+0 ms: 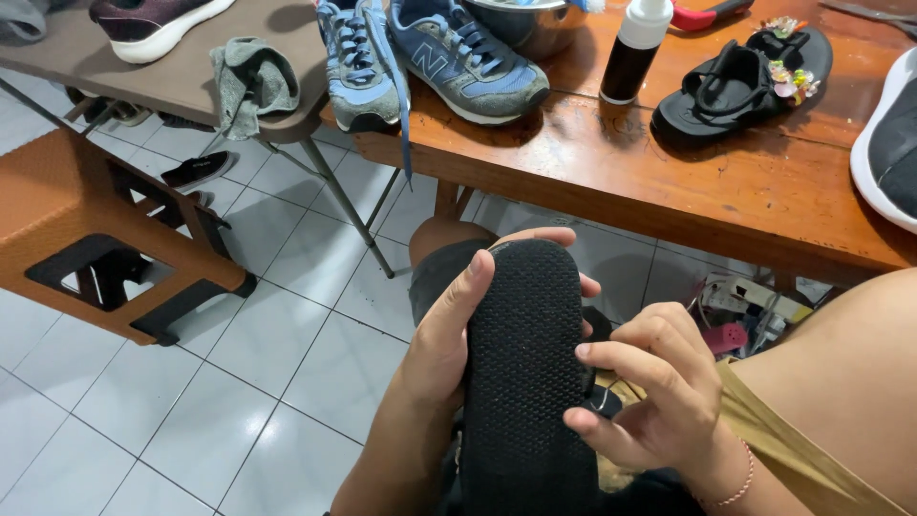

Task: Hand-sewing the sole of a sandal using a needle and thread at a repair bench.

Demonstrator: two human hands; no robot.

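The left hand (444, 344) gripped a black sandal (525, 373) sole-up; the right hand (650, 397) pinched its edge; a loosened grip could drop it to the floor (239, 382) below.

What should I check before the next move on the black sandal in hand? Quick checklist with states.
1. Left hand grips the black sandal along its edge, thumb on the textured sole: ok.
2. Right hand has its fingertips at the sandal's right edge: ok.
3. Sole faces up, fully in view: ok.
4. Sole free of dirt or damage: cannot tell, the texture hides detail.
5. Bottle stands upright, capped, on the wooden table: ok.
6. Matching sandal lies on the table, apart from the blue sneakers: ok.
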